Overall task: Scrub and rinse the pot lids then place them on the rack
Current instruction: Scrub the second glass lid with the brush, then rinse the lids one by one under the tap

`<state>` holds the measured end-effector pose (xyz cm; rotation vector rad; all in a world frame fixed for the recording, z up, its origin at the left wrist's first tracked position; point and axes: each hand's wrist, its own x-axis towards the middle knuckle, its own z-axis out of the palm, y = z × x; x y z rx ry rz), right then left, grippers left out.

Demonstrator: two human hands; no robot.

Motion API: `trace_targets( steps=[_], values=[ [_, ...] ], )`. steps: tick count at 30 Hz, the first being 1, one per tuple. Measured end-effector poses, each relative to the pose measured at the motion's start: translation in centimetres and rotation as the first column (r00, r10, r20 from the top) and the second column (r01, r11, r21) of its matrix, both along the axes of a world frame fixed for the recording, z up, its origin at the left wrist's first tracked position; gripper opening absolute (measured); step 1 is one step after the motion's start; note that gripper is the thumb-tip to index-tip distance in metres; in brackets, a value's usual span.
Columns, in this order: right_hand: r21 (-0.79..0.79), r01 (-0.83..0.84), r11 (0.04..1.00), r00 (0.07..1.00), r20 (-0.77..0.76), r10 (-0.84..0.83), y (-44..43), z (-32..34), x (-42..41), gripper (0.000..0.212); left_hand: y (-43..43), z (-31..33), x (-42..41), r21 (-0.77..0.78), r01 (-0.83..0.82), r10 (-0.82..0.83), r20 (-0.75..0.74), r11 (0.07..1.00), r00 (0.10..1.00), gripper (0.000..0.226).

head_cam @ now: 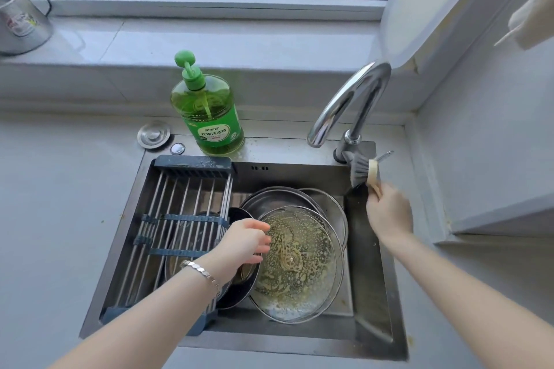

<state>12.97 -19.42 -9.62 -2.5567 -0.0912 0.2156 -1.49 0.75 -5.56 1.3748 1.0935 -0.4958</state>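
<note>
The round glass pot lid with a steel rim (295, 260) lies in the middle of the steel sink (371, 278). Its face is coated in yellowish foam and its far edge leans on a plain steel lid (275, 204) behind it, so it tilts toward the near side. The left hand (245, 241) is right at its left rim, with the fingers loosely stretched and slightly apart and the tips touching the foamy face; no clear pinch shows. That makes the left hand much the nearer one, with the lid directly to its right.

The rack of steel rods in a dark blue frame (180, 219) spans the left half of the sink, just beside the lid and partly under the left forearm. The chrome tap (347, 105) arches at the far right, with its spout beyond the lid's far edge.

The right hand (388, 213) is well apart at the sink's right wall. It grips the pale handle of a grey-bristled dish brush (364, 172) beside the tap's base. I judge rinsing comes next: the lid must go far and right, under the spout.
</note>
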Motion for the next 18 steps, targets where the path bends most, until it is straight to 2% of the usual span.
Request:
trace_targets(
  steps=[2, 3, 5, 8, 14, 18],
  values=[
    [-0.028, -0.074, 0.997, 0.980, 0.181, 0.078, -0.3, 2.5, 2.4, 0.022, -0.3, 0.4, 0.4, 0.006, 0.011, -0.011, 0.020, 1.000, 1.000, 0.028],
    [-0.080, -0.113, 0.990, 0.969, 0.212, 0.127, -0.5, 3.2, 3.6, 0.029, -0.4, 0.5, 0.5, 0.013, 0.016, -0.016, 0.030, 1.000, 0.999, 0.028],
    [-0.242, -0.183, 0.953, 0.965, 0.141, 0.221, -0.8, 3.6, 5.6, 0.039, -0.7, 0.8, 0.6, 0.027, 0.025, -0.027, 0.043, 0.999, 0.999, 0.028],
    [-0.414, -0.274, 0.868, 0.952, 0.011, 0.306, -1.1, 2.6, 7.4, 0.037, -0.9, 1.1, 0.4, 0.033, 0.030, -0.031, 0.053, 0.999, 0.998, 0.028],
    [-0.534, -0.260, 0.804, 0.944, 0.036, 0.329, -1.6, 1.5, 7.3, 0.027, -1.0, 1.3, 0.3, 0.035, 0.043, -0.045, 0.052, 0.998, 0.998, 0.027],
    [-0.543, -0.250, 0.801, 0.947, 0.036, 0.320, -2.1, 0.9, 6.7, 0.026, -0.8, 1.7, 0.8, 0.044, 0.028, -0.031, 0.065, 0.999, 0.997, 0.026]
  ],
)
